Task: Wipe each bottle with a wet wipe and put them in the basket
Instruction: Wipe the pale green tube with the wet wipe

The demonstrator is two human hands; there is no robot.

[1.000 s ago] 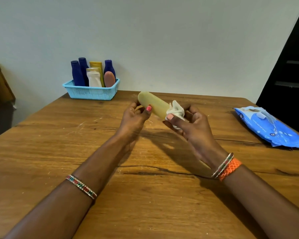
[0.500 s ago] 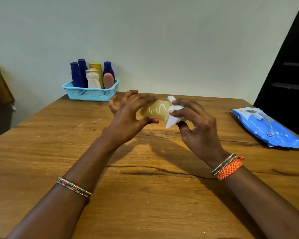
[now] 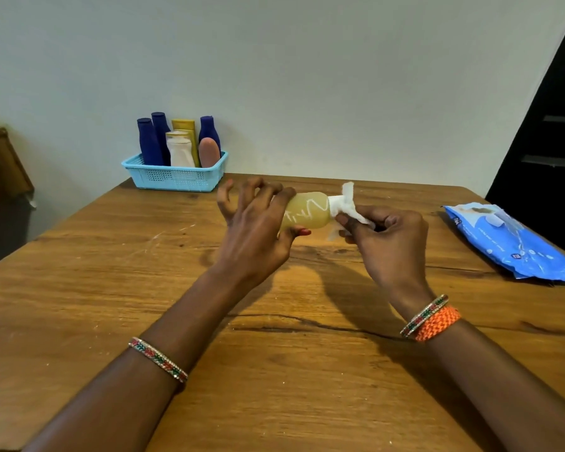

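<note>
while left hand (image 3: pixel 258 230) grips bottle (image 3: pixel 307 212), right hand (image 3: pixel 388 236) pinches wipe (image 3: pixel 343 203) at its end

head view, forward-down, near table (image 3: pixel 79 288)

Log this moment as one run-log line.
step: wiping | left hand: holds yellow bottle | right hand: wet wipe on bottle end

Wooden table (image 3: pixel 111 305), cracked; pale wall (image 3: pixel 307 76) behind; dark doorway (image 3: pixel 555 132) far rt.
</note>
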